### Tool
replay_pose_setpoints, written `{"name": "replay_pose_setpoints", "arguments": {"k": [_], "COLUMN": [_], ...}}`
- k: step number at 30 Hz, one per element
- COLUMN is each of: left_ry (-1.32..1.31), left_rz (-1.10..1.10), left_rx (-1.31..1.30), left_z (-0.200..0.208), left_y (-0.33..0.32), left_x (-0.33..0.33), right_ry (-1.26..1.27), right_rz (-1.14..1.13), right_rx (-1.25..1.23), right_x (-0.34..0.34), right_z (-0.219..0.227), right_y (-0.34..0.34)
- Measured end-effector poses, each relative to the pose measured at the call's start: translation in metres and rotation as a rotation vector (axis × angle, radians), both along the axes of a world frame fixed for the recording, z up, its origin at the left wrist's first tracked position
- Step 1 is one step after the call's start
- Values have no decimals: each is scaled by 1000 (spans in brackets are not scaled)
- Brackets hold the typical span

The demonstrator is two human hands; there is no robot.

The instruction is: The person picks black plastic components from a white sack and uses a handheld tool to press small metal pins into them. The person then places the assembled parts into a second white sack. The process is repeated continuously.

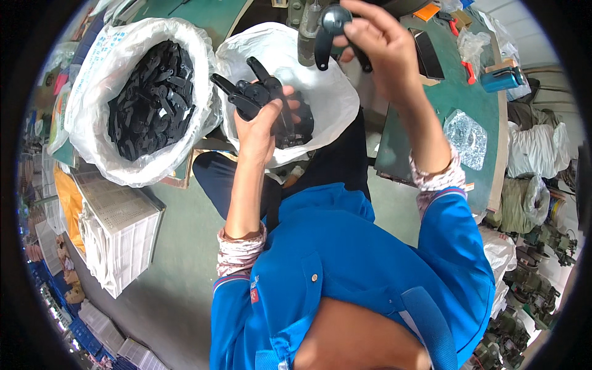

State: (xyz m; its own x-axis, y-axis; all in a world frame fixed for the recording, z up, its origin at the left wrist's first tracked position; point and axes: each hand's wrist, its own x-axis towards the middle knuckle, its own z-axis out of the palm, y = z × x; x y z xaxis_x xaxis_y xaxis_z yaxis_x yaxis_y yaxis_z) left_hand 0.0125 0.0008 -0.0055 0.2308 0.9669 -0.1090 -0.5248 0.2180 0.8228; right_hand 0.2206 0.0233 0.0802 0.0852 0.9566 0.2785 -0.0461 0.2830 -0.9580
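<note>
holding a fanned bunch of black plastic lever-shaped parts (256,95) in the left hand (259,126), the right hand (376,43) pinches one black plastic part (330,28); best kept steady.

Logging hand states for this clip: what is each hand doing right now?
Left hand: closed on a bunch of black plastic parts.
Right hand: closed on one black plastic part.

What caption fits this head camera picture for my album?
Left hand grips a bunch of black plastic parts; right hand lifts one black part above two white bags.
</note>
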Motion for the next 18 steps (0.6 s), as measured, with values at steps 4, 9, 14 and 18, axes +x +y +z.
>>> {"name": "replay_pose_setpoints", "arguments": {"k": [4,9,14,18], "left_ry": [-41,-87,-92,-128], "left_rz": [-32,-82,-91,-139], "left_rx": [-8,1,6,-43], "left_z": [5,6,4,4], "left_y": [-2,0,0,-2], "left_x": [5,2,-2,0], "right_ry": [-9,-152,-223,-154], "right_rz": [-3,306,113,142], "right_rx": [-178,-383,-211,-278], "right_x": [-5,18,8,-18], "right_z": [54,76,11,-43], "right_y": [42,59,22,-17]}}
